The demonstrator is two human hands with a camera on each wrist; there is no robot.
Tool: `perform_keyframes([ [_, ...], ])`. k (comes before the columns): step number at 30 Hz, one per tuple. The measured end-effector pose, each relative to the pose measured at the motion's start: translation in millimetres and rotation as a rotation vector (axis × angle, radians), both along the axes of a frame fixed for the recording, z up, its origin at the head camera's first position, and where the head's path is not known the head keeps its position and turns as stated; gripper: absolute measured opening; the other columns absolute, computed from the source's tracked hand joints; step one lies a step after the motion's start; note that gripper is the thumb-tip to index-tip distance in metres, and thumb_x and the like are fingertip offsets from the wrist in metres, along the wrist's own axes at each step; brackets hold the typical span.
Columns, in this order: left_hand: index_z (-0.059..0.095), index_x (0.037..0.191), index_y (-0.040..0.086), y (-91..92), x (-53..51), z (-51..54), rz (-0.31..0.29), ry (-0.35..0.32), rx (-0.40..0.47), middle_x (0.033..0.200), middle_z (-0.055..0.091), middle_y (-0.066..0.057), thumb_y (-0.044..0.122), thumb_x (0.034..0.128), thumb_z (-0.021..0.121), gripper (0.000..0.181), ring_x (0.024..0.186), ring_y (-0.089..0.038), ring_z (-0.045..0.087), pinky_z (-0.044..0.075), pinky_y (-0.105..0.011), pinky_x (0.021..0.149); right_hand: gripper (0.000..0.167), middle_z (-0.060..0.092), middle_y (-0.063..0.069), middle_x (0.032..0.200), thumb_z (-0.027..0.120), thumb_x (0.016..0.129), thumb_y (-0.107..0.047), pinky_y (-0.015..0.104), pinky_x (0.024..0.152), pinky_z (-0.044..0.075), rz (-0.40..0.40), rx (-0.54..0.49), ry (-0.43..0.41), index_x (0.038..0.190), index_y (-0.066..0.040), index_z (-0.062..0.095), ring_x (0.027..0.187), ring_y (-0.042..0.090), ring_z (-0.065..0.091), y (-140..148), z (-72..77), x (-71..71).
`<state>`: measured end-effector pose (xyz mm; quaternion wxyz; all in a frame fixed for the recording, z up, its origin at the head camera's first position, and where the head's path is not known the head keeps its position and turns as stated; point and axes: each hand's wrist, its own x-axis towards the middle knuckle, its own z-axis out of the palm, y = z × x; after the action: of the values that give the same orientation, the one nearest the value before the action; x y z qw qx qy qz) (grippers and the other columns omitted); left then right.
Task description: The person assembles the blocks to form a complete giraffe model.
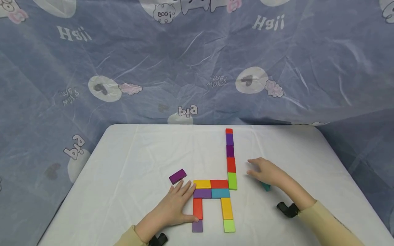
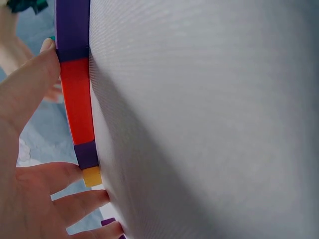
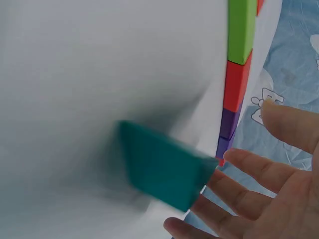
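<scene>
Flat coloured blocks lie joined on the white table. My left hand (image 1: 176, 206) rests at the left side of this layout, its fingers spread and fairly straight. Its thumb touches the red block (image 1: 197, 205) near its joint with the purple block (image 1: 197, 226), and its fingertips are by the yellow block (image 1: 202, 184). To the right of the tall column, my right hand (image 1: 271, 172) has its fingers extended and spread. A teal block (image 3: 162, 167), blurred and tilted, is beside its fingertips in the right wrist view; whether they touch is unclear. The hand partly hides it in the head view.
A loose dark purple block (image 1: 177, 176) lies beyond my left fingertips. The column runs from a green block (image 1: 232, 181) up to a small red one (image 1: 229, 131) near the table's far edge. A patterned blue-grey cloth (image 1: 197, 61) hangs behind.
</scene>
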<state>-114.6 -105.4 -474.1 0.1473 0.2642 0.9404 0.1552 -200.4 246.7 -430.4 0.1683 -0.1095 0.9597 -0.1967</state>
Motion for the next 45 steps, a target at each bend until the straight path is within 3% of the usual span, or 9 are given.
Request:
perform_keyframes([
  [3,0.029,0.156,0.015,-0.6,0.3,-0.3,0.001,-0.001,0.0,0.162,0.029,-0.011,0.07,0.0777,0.066,0.103,0.149,-0.042,0.022,0.028,-0.065,0.113,0.057,0.055,0.031,0.13,0.067,0.092,-0.03,0.061,0.096,0.047,0.001,0.016,0.047,0.135,0.006,0.054,0.118,0.046,0.054,9,-2.9,16.7],
  [9,0.03,0.156,0.013,-1.2,-0.5,0.4,0.0,0.01,0.018,0.161,0.03,-0.011,0.07,0.0774,0.067,0.103,0.148,-0.043,0.022,0.029,-0.066,0.112,0.058,0.06,0.027,0.117,0.073,0.088,-0.032,0.057,0.084,0.052,-0.105,0.046,0.097,0.13,0.005,0.057,0.102,0.037,0.06,19,-6.3,37.1],
  [13,0.03,0.156,0.013,-1.7,-1.2,0.9,0.008,0.011,0.019,0.161,0.03,-0.012,0.07,0.0773,0.067,0.104,0.148,-0.043,0.022,0.028,-0.066,0.112,0.048,0.062,0.022,0.106,0.073,0.088,-0.024,0.05,0.077,0.053,-0.149,0.014,0.143,0.123,0.006,0.06,0.092,0.031,0.061,21,-8.8,42.5],
  [20,0.03,0.156,0.014,-2.0,-0.9,1.1,0.013,0.005,0.025,0.161,0.03,-0.011,0.069,0.0775,0.067,0.103,0.148,-0.042,0.022,0.028,-0.066,0.113,0.033,0.064,0.015,0.099,0.074,0.086,-0.008,0.041,0.069,0.054,-0.152,-0.067,0.235,0.115,0.004,0.067,0.085,0.025,0.061,24,-15.2,41.6],
  [25,0.029,0.156,0.015,-2.4,-1.6,0.1,0.012,0.012,0.018,0.161,0.03,-0.011,0.07,0.0775,0.066,0.103,0.149,-0.042,0.022,0.028,-0.065,0.113,0.033,0.066,0.017,0.1,0.075,0.083,-0.007,0.044,0.071,0.054,-0.155,-0.077,0.275,0.114,0.002,0.07,0.087,0.028,0.062,25,-17.9,30.2],
  [32,0.03,0.156,0.014,-2.6,-2.0,0.0,0.009,0.015,0.022,0.161,0.03,-0.011,0.069,0.0776,0.067,0.103,0.148,-0.042,0.022,0.028,-0.065,0.113,0.036,0.067,0.025,0.107,0.072,0.088,-0.011,0.048,0.074,0.055,-0.206,-0.082,0.333,0.121,0.003,0.066,0.092,0.036,0.065,21,-20.5,6.8],
  [40,0.029,0.156,0.015,-2.8,-1.2,1.1,0.02,-0.002,0.019,0.162,0.029,-0.01,0.071,0.0772,0.066,0.103,0.149,-0.041,0.022,0.027,-0.065,0.113,0.035,0.065,0.028,0.115,0.068,0.092,-0.008,0.048,0.077,0.056,-0.227,-0.095,0.452,0.124,0.006,0.063,0.095,0.037,0.066,4,-17.2,-44.4],
  [45,0.029,0.156,0.016,-1.8,0.3,0.6,0.013,-0.017,0.025,0.162,0.029,-0.01,0.072,0.0776,0.065,0.103,0.149,-0.041,0.022,0.027,-0.066,0.113,0.036,0.064,0.029,0.119,0.066,0.093,-0.008,0.051,0.085,0.054,-0.248,-0.081,0.444,0.126,0.005,0.062,0.1,0.038,0.064,-2,-21.2,-76.9],
])
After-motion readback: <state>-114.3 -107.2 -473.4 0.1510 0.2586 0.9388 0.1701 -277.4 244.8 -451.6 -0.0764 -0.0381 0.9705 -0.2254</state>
